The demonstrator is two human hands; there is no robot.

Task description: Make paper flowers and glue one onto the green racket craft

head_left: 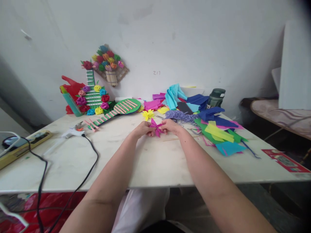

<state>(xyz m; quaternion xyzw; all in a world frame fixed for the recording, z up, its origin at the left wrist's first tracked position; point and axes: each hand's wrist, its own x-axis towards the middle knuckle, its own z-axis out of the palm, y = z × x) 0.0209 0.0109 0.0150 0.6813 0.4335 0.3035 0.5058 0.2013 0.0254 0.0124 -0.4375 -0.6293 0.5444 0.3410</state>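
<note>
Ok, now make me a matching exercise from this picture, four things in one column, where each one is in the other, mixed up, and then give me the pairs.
Things
1. Magenta paper piece
2. Yellow paper flower
3. White glue gun
4. Dark green bottle

Places
A. On the left part of the table, with a black cord running from it
B. Toward the back right, behind dark blue paper
C. Between the left hand and the right hand, held by both
D. On the table, just beyond the hands

Pairs: 1-C, 2-D, 3-A, 4-B
</note>
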